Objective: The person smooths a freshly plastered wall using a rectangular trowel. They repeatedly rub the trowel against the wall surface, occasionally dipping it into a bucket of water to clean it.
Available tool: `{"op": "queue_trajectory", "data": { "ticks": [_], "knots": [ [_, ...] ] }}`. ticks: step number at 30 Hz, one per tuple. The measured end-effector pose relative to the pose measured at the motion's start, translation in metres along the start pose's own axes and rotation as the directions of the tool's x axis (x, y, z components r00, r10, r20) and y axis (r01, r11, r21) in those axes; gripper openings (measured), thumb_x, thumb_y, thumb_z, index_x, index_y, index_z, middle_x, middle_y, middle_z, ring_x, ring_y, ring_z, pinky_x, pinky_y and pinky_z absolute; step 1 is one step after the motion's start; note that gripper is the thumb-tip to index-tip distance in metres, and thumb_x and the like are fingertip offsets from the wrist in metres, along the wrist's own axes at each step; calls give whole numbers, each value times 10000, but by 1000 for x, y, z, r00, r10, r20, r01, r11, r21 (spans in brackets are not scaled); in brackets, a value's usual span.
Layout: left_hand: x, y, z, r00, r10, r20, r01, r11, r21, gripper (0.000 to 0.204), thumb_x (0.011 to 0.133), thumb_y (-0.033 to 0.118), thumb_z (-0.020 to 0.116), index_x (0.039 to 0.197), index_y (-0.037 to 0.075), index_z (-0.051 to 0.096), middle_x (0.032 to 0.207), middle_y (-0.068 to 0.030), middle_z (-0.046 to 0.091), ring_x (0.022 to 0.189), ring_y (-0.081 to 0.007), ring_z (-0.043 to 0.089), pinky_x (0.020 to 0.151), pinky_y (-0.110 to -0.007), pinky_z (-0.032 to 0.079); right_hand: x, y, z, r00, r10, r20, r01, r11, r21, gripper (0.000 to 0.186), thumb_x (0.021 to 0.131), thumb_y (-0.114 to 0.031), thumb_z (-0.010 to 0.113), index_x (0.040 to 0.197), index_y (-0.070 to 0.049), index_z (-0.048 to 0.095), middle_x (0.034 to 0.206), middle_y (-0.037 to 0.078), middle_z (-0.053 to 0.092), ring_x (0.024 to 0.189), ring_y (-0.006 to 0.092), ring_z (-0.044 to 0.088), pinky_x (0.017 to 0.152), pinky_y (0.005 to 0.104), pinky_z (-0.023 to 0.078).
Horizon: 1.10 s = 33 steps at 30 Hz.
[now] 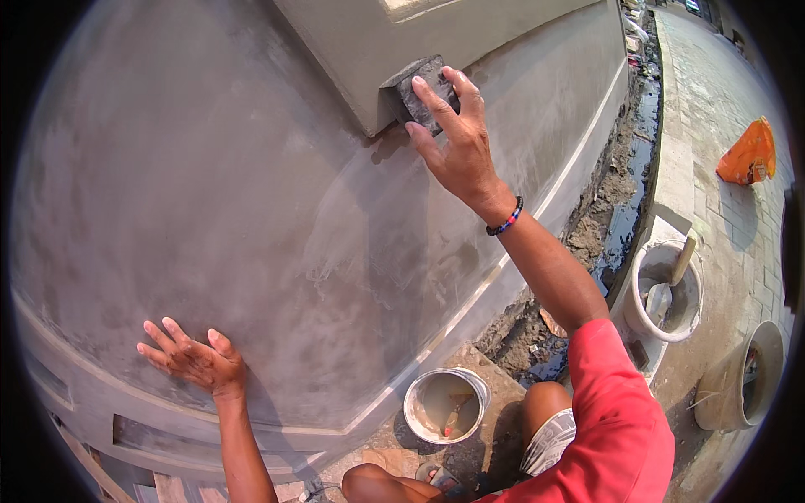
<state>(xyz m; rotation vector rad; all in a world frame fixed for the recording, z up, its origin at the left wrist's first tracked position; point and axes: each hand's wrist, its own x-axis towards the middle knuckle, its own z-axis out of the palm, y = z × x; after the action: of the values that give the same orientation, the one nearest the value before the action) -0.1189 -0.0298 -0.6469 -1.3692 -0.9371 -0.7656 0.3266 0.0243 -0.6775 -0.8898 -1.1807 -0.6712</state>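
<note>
My right hand grips a dark grey, sponge-like block, thumb on one side and fingers on the other. The block presses on the lower corner of a raised plaster panel on the grey plastered wall. Damp dark patches show on the wall just below that corner. Lower down at the left, my left hand has its fingers spread and is at the wall above a ledge, holding nothing. Whether its palm presses on the wall is hard to tell.
A bucket with greyish liquid stands by my knees. To the right are a white bucket holding a handled tool, another bucket and an orange bag on the paving. A muddy, wet ditch runs along the wall's base.
</note>
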Motion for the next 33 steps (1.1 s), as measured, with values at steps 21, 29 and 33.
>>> {"op": "queue_trajectory", "data": {
  "ticks": [21,29,33],
  "knots": [
    [3,5,2,999,-31,11,31,1000,7,667,895,271,462,1505,72,282,1605,-180,209,1494,-479,70,1190,-618,165,99,134,-66,564,825,-25,-492,360,792,481,982,-312,538,1363,-28,461,1320,205,413,1221,461,482,999,576,483],
    [4,9,6,1000,-30,-7,30,999,-30,667,903,273,456,1514,73,279,1606,-181,215,1495,-480,62,1189,-622,151,42,89,-37,434,887,158,-353,7,936,485,1003,-318,464,1344,1,334,1299,259,369,1237,514,420,965,677,481],
    [2,4,3,1000,-27,-7,27,999,-17,670,901,268,457,1517,73,274,1608,-184,209,1495,-482,59,1189,-622,147,45,55,-10,385,909,160,-350,-17,937,507,992,-322,506,1369,-21,351,1321,194,380,1237,453,428,989,653,433]
  ]
}}
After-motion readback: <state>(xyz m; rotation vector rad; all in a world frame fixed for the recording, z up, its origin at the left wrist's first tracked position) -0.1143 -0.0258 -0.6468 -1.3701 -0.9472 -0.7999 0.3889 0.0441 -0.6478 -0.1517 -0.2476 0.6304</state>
